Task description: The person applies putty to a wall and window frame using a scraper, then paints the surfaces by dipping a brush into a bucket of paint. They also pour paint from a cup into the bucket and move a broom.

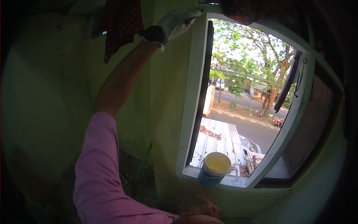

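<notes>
where the pale window frame comes to its upper left corner, the left hand stretches up to it, fingers pointing right. the fingertips overlap that corner from this angle, but i can't make out whether they touch it; nor does the dim light show if they are spread, pressed together or pinching something. the hand wears a whitish glove with a dark band toward the wrist. well beneath the fingers, at the sill, stands a blue bucket with a yellowish inside. left of the fingers hangs a dark red patterned cloth; to their right, above the window, hangs a second cloth. down and left of them run a bare forearm and a pink sleeve, against a green wall. outside, lower than the fingers and to their right, are a whitish roof with brown leaves, a car, a road and a leafy tree.
</notes>
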### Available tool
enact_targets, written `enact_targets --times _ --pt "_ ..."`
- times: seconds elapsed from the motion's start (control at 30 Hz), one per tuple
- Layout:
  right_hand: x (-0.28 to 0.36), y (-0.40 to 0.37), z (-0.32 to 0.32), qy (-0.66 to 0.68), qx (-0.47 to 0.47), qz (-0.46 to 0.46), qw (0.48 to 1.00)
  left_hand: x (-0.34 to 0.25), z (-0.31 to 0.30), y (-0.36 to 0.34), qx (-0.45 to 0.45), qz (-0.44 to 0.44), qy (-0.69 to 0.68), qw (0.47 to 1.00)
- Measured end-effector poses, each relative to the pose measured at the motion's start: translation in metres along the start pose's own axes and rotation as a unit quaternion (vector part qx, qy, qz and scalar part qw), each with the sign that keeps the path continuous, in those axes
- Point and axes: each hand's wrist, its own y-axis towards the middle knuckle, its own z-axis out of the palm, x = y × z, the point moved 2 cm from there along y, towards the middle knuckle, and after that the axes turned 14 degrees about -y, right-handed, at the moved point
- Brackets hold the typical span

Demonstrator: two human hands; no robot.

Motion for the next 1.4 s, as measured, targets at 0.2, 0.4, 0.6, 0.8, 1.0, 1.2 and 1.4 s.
enact_targets --times 0.2,0.4,0.6,0.8,1.0,1.2,1.4 --pt "0.051 -0.004 -0.015 0.056 0.031 0.156 0.986 -0.021 0.011 -0.015 0.223 -0.196 -0.061 0.953" --pt "0.051 0.003 -0.014 0.03 0.059 0.139 0.988 -0.011 -0.017 0.015 0.068 -0.177 -0.061 0.98" --pt "0.072 0.007 -0.039 -0.014 0.047 0.212 0.976 0.025 0.009 0.012 0.084 -0.077 -0.032 0.993" --pt "0.024 0.001 -0.024 0.024 -0.07 -0.086 0.994 0.016 -0.01 0.025 0.06 -0.142 -0.04 0.987" --pt "0.075 0.001 -0.045 -0.059 -0.003 0.07 0.996 0.035 0.006 0.027 0.108 -0.14 -0.024 0.984" --pt "0.067 0.0 -0.028 0.067 0.038 0.182 0.98 0.009 0.01 0.006 0.168 -0.144 -0.015 0.975" --pt "0.062 -0.011 -0.025 0.082 0.046 0.139 0.986 -0.094 -0.017 -0.035 0.299 -0.23 -0.145 0.915"
